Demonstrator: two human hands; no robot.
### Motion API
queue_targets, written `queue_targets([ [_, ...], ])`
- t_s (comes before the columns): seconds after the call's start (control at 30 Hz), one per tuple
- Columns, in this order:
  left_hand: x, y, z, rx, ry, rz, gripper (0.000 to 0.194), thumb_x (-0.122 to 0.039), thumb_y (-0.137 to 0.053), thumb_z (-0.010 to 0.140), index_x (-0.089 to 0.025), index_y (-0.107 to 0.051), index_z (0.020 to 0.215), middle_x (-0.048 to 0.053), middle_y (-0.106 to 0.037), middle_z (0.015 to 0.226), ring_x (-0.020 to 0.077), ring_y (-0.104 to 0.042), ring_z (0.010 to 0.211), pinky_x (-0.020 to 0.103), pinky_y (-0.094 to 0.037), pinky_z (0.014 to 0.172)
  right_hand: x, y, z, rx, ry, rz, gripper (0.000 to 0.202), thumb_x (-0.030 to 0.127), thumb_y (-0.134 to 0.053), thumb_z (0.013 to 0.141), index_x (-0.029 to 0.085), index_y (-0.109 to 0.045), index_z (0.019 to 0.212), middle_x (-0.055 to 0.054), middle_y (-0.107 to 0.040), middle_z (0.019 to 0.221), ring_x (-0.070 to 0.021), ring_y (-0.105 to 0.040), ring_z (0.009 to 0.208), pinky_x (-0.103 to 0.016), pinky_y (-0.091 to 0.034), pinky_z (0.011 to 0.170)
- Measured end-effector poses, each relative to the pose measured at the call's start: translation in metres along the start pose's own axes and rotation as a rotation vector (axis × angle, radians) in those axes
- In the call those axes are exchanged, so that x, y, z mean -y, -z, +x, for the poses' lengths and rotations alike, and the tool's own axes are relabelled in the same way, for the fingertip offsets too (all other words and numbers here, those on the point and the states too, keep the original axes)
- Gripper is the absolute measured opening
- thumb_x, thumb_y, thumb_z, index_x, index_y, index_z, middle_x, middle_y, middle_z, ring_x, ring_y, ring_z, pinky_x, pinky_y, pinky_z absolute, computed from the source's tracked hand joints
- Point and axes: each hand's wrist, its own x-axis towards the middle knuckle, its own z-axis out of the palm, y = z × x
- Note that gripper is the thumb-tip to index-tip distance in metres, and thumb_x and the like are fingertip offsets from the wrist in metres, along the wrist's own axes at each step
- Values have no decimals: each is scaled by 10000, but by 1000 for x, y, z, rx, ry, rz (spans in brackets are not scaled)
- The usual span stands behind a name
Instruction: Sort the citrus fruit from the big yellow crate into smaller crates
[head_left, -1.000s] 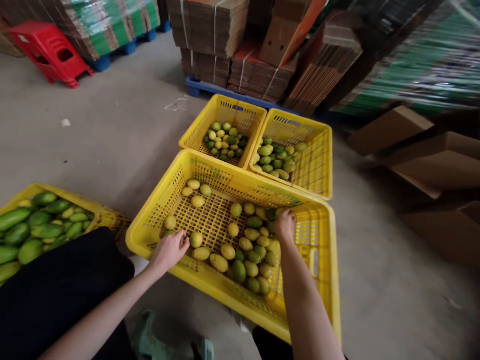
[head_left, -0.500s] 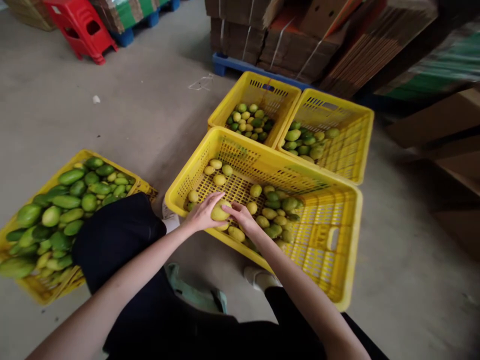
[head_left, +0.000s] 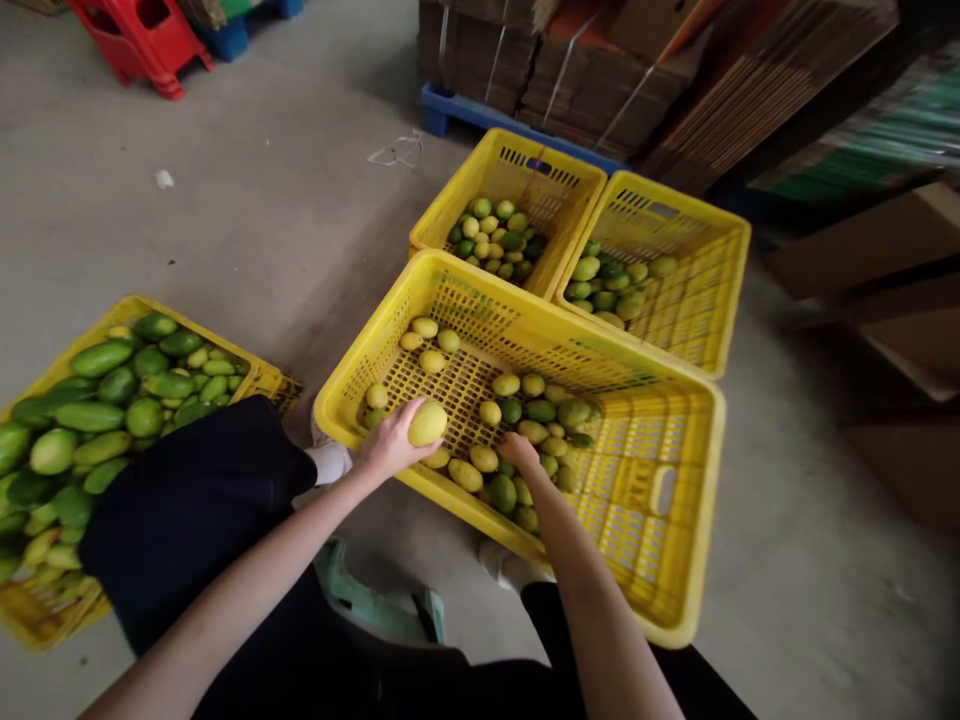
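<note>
A large yellow-green fruit is in my left hand, over the near left rim of the front yellow crate. My right hand reaches down among the green and yellow fruits inside that crate. Its fingers are mostly hidden, and I cannot make out whether they hold anything. Beside it lie a small yellow fruit and a dark green one. Several yellow fruits are spread at the crate's left end, while a denser group of mixed fruits lies in the middle.
Two more yellow crates with fruits touch the front crate's far side. A heaped crate of green fruits stands left, by my knee. Bundled cardboard on a blue pallet is behind; a red stool stands far left.
My right hand has let go of the large fruit and moved right and down into the crate. My left hand keeps the fruit, slightly further left. The view has shifted a little.
</note>
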Motion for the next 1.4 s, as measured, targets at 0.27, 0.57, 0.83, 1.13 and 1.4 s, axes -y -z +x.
queue_targets([
  [0.27,-4,-2,-2,85,34,92,644,-481,-752,759,-210,-574,1316,109,-739,1189,283,-755,924,366,-628,783,10,-21,40,-29,150,-246,743,31,-605,783,198,-418,1482,-184,-497,1468,-307,-481,1354,-345,-475,1002],
  [0.57,-9,0,7,208,223,-40,679,-455,-770,728,-206,-593,1335,150,-728,1133,407,-718,969,524,-602,838,40,-39,58,41,96,-160,722,110,-681,763,103,-433,1441,-286,-545,1358,-356,-605,1211,-420,-486,937],
  [0.83,-10,6,10,126,207,-62,620,-327,-763,770,-223,-519,1330,128,-700,1177,330,-721,966,457,-585,840,48,18,-1,-25,266,190,633,119,-837,541,214,-651,1139,-92,-699,924,-350,-660,1008,-462,-498,928],
  [1.13,-45,32,2,34,196,-799,515,-424,-805,696,-220,-551,1094,29,-679,1025,187,-669,794,326,-562,697,48,96,-150,-210,511,629,864,349,-850,532,242,-513,1321,-54,-659,1150,-240,-659,905,-411,-569,835],
  [1.4,-128,105,41,303,70,-1258,747,-696,-760,598,-179,-598,1112,131,-681,1072,230,-661,951,255,-519,604,48,136,-258,-553,700,722,705,295,-840,611,271,-579,1265,-72,-636,1251,-314,-619,1132,-484,-503,1003],
])
